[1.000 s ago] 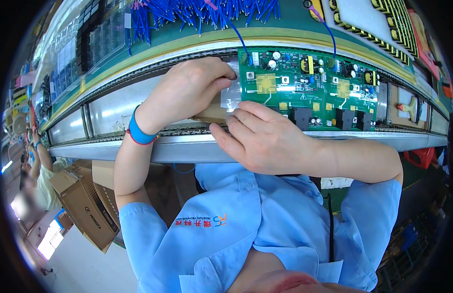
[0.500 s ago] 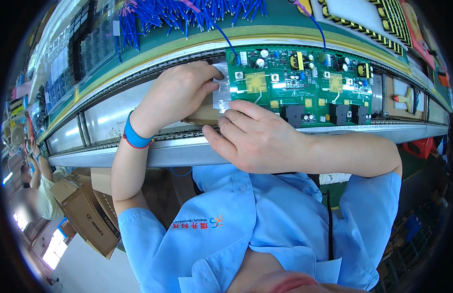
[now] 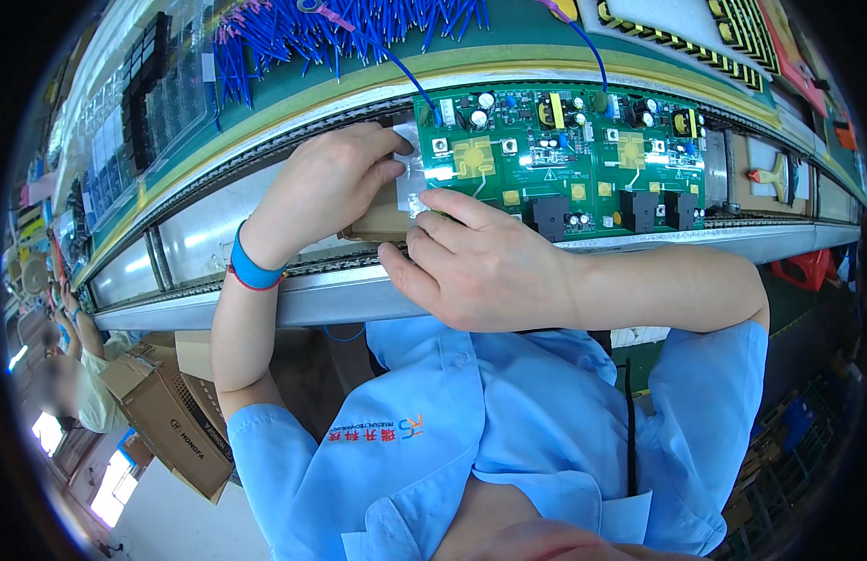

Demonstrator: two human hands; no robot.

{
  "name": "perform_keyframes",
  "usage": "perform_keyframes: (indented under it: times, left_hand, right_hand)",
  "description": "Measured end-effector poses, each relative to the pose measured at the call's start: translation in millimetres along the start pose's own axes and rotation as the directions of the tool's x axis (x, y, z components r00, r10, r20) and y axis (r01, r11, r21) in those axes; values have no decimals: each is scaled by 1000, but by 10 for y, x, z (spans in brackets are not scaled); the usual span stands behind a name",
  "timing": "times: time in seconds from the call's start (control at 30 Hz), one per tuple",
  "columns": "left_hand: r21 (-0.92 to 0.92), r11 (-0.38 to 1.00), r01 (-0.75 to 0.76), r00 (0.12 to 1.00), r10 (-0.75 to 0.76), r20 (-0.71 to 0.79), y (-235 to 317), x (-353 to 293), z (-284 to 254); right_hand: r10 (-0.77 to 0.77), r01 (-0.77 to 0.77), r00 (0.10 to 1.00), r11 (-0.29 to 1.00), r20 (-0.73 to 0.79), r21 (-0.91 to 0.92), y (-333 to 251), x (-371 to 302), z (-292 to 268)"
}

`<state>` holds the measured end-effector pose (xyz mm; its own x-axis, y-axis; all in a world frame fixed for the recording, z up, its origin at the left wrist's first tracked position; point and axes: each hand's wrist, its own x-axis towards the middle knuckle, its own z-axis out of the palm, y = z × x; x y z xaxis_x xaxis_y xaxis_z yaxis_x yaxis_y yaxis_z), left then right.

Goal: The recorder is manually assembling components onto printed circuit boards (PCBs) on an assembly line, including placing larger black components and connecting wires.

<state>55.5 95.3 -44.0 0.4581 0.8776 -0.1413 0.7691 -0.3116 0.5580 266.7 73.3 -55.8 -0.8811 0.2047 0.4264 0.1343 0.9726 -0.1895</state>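
Observation:
A long green circuit board [image 3: 531, 173] with black blocks, yellow-wrapped coils and small capacitors lies between two conveyor rails. At its left end is a silvery, shiny strip [image 3: 411, 178]. My left hand [image 3: 335, 178] is at the strip's left edge, thumb and forefinger closed on it; the other fingers are curled and partly hidden. My right hand [image 3: 489, 262] reaches over the near rail. Its forefinger touches the strip beside the board's near left corner, while the thumb stays apart from the fingers, over the rail.
Behind the far rail lie a heap of blue wires [image 3: 349, 33] and clear trays [image 3: 162, 112]. Two blue leads rise from the board's far edge. Black-and-yellow parts [image 3: 676, 42] stand at far right. A brush [image 3: 774, 178] lies beyond the board. Cardboard [image 3: 372, 224] shows under my hands.
The view has shifted slightly, so board, wires and hands appear a little further left. Both hands keep nearly the same pose at the silvery strip.

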Motion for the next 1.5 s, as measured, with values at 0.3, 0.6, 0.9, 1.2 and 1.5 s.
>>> perform_keyframes:
  times: [0.3, 0.6, 0.9, 1.2, 1.5]
  left_hand:
    - [22, 1000, 15, 1000, -16, 26, -3, 4, -9]
    - [10, 1000, -4, 1000, 4, 3, -41, 1, 25]
    - [15, 1000, -4, 1000, 4, 12, -40, 9, 17]
    - [18, 999, 28, 999, -29, 34, -41, -6, 6]
    - [46, 999, 27, 999, -29, 31, -46, -11, 9]
  right_hand:
    - [-24, 26, 999, 997, 25, -74, -29, -1, -5]
    - [-63, 67, 997, 992, 41, -105, -44, 17, -73]
    - [-301, 302, 953, 953, -48, 11, -126, -25, -37]
    - [-270, 271, 962, 962, -45, 35, -125, -10, -51]
    - [-276, 277, 961, 960, -37, 30, -123, -9, -54]
